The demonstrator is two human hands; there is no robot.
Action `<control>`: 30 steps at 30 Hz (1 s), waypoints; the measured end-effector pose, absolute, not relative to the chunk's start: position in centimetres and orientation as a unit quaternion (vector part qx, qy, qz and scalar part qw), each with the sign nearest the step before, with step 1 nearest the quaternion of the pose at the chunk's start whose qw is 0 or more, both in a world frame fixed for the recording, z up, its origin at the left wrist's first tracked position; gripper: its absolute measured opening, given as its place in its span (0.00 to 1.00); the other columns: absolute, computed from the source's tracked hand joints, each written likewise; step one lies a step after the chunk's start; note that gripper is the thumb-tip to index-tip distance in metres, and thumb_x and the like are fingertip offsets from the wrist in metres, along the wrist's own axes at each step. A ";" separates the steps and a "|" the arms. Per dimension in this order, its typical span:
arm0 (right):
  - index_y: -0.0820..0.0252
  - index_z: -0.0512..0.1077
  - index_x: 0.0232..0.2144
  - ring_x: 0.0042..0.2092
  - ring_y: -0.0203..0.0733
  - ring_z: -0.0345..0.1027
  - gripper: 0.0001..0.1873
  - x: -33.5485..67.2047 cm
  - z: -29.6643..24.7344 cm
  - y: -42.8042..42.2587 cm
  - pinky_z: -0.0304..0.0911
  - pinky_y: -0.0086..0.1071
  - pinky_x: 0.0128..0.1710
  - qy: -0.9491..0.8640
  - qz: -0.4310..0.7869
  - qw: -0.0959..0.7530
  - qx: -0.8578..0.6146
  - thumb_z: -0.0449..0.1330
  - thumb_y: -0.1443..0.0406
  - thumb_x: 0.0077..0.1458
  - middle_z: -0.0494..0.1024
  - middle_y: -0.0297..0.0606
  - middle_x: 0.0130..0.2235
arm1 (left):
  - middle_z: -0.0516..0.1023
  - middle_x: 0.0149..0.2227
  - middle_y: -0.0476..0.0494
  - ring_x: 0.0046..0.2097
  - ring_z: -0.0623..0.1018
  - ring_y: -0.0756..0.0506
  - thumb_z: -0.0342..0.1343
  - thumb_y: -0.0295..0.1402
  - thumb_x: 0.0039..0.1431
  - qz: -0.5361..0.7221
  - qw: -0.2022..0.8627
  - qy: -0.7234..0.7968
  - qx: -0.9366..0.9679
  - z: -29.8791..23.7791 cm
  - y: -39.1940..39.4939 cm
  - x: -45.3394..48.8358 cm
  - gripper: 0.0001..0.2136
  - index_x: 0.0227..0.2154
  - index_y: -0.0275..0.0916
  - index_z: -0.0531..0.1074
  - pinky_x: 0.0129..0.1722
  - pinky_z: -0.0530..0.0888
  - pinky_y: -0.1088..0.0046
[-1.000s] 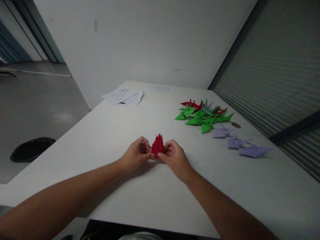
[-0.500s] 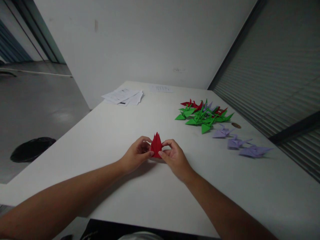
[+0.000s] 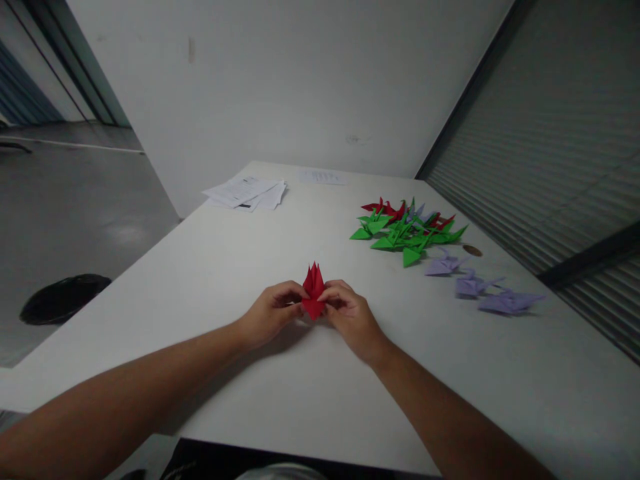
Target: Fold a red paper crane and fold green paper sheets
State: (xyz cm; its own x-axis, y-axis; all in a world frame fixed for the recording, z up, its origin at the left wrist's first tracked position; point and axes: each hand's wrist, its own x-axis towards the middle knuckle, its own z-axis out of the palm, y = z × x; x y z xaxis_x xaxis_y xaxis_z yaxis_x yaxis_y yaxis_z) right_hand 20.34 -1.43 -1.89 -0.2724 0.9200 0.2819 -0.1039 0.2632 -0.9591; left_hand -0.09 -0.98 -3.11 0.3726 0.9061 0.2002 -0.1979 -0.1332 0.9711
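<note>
A small red folded paper figure (image 3: 313,289) stands with its points upward just above the white table (image 3: 210,267), in the middle of the view. My left hand (image 3: 270,312) pinches its left side with thumb and fingers closed on it. My right hand (image 3: 350,315) pinches its right side the same way, fingers curled over the paper. Both forearms reach in from the bottom edge.
A heap of green and red paper cranes (image 3: 407,230) lies at the right rear, with three lilac cranes (image 3: 473,285) in a row beside it. White printed sheets (image 3: 247,192) lie at the far left corner. A black bin (image 3: 63,297) sits on the floor left.
Both hands have closed in tighter on the red figure; its points now stick up higher between the fingers, and the lower tip shows beneath them.
</note>
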 end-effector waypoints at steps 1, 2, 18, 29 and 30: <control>0.51 0.80 0.33 0.45 0.42 0.70 0.03 20.4 -1.9 -1.4 0.74 0.34 0.41 -0.616 0.505 0.505 -0.332 0.69 0.61 0.56 0.71 0.37 0.43 | 0.80 0.37 0.45 0.37 0.78 0.48 0.68 0.35 0.59 0.477 0.583 0.306 0.583 -3.2 -0.9 -0.1 0.09 0.37 0.37 0.78 0.39 0.73 0.70; 0.51 0.80 0.33 0.46 0.43 0.70 0.02 20.4 -2.0 -1.4 0.74 0.35 0.42 -0.616 0.503 0.506 -0.333 0.69 0.62 0.56 0.71 0.37 0.43 | 0.80 0.37 0.45 0.37 0.77 0.48 0.68 0.36 0.58 0.480 0.582 0.307 0.580 -3.2 -0.9 -0.1 0.09 0.37 0.37 0.78 0.39 0.73 0.70; 0.53 0.78 0.35 0.42 0.43 0.72 0.08 20.5 -1.9 -1.6 0.69 0.39 0.47 -0.612 0.510 0.490 -0.354 0.69 0.58 0.56 0.78 0.36 0.38 | 0.77 0.41 0.42 0.42 0.78 0.44 0.66 0.35 0.61 0.487 0.542 0.304 0.614 -2.6 -1.2 -0.6 0.05 0.36 0.44 0.85 0.45 0.75 0.64; 0.54 0.75 0.32 0.38 0.41 0.72 0.07 20.3 -2.1 -1.6 0.70 0.36 0.42 -0.613 0.499 0.494 -0.362 0.69 0.60 0.55 0.77 0.33 0.34 | 0.80 0.42 0.42 0.40 0.77 0.45 0.65 0.37 0.62 0.488 0.595 0.322 0.551 -2.7 -1.5 -0.2 0.10 0.44 0.41 0.80 0.41 0.75 0.66; 0.54 0.75 0.32 0.38 0.41 0.72 0.07 20.3 -2.1 -1.6 0.70 0.36 0.42 -0.619 0.492 0.493 -0.362 0.69 0.60 0.56 0.77 0.33 0.34 | 0.81 0.40 0.43 0.39 0.77 0.46 0.66 0.38 0.61 0.486 0.599 0.326 0.547 -2.7 -1.5 -0.1 0.11 0.44 0.40 0.79 0.40 0.74 0.67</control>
